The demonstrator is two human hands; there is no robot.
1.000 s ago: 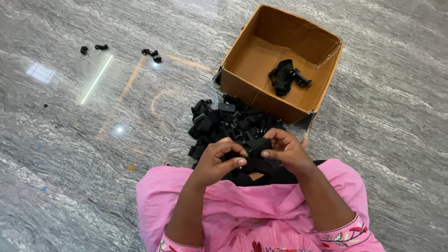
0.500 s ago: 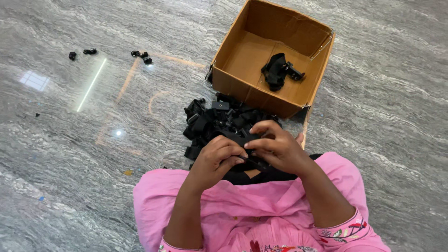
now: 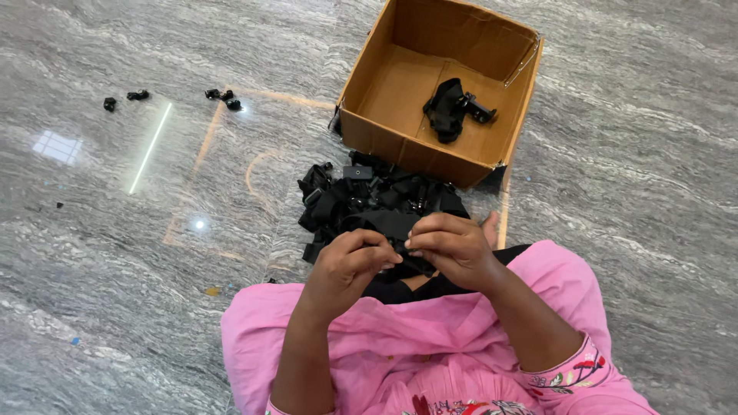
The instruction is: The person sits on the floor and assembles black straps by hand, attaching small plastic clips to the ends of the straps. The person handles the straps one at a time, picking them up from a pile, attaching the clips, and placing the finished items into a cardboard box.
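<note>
While both my hands, left (image 3: 350,261) & right (image 3: 453,247), pinch a black strap (image 3: 396,228) over my lap, it feels light, floppy; best gripped near its stiff buckle end, by the pile (image 3: 361,196).

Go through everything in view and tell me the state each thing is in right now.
Cardboard box: open, upright, one black strap piece inside.
Pile of black straps: heaped on floor beside box.
Left hand: pinching a black strap.
Right hand: pinching same strap.
Small black clips: scattered loose on floor.

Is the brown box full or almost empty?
Almost empty. The cardboard box is open on top, and only one black strap bundle lies on its bare bottom.
</note>
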